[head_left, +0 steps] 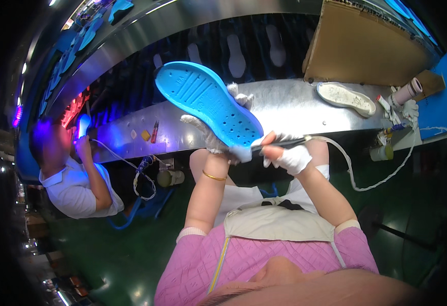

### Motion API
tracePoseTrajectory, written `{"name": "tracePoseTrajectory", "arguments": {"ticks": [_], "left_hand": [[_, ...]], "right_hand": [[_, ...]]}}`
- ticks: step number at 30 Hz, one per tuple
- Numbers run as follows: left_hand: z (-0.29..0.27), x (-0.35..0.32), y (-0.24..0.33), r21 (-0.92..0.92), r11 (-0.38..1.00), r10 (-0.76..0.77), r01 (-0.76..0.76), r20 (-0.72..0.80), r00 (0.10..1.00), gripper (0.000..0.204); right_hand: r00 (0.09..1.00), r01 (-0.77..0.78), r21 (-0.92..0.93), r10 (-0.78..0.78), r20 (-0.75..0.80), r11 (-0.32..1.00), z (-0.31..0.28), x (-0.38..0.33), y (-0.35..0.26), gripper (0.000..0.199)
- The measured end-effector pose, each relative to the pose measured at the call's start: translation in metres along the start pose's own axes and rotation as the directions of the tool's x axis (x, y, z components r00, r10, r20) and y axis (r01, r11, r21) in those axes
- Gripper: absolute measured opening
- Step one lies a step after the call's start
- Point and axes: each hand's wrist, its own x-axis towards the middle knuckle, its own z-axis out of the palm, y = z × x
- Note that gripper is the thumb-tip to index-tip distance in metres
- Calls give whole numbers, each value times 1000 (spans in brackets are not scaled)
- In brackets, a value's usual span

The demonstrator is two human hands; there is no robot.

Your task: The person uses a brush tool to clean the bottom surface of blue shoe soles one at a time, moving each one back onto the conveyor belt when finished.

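My left hand [210, 137], in a whitish glove, grips a bright blue shoe sole [203, 97] from beneath. The sole is tilted over the bench edge, its grooved and holed inner face turned up. My right hand [292, 157], its fingers partly wrapped in white cloth and the fingertips bare, is closed around a dark-handled brush [283, 144]. The brush's pale, blurred tip lies at the near end of the sole, close to my left wrist. A white hose [347, 166] runs from the brush handle off to the right. Part of my left hand is hidden behind the sole.
A pale shoe sole [346, 98] lies on the metal bench [295, 104], before a cardboard sheet [369, 46]. Beyond the bench, several soles sit on a dark conveyor [256, 43]. A co-worker [78, 188] works at the left. A small pot [381, 152] hangs below the bench at right.
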Motion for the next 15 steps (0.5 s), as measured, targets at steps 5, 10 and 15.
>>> {"name": "tracePoseTrajectory", "arguments": {"ticks": [5, 10, 15], "left_hand": [[-7, 8, 6, 44, 998, -45, 43, 41, 998, 111], [-19, 13, 12, 233, 964, -131, 127, 2, 991, 114], [-18, 20, 20, 532, 807, -249, 256, -85, 965, 113]], "right_hand": [[964, 201, -72, -210, -163, 977, -5, 4, 9, 9], [1000, 10, 208, -14, 21, 978, -17, 14, 7, 14], [985, 147, -243, -165, -56, 959, -28, 12, -4, 14]]}}
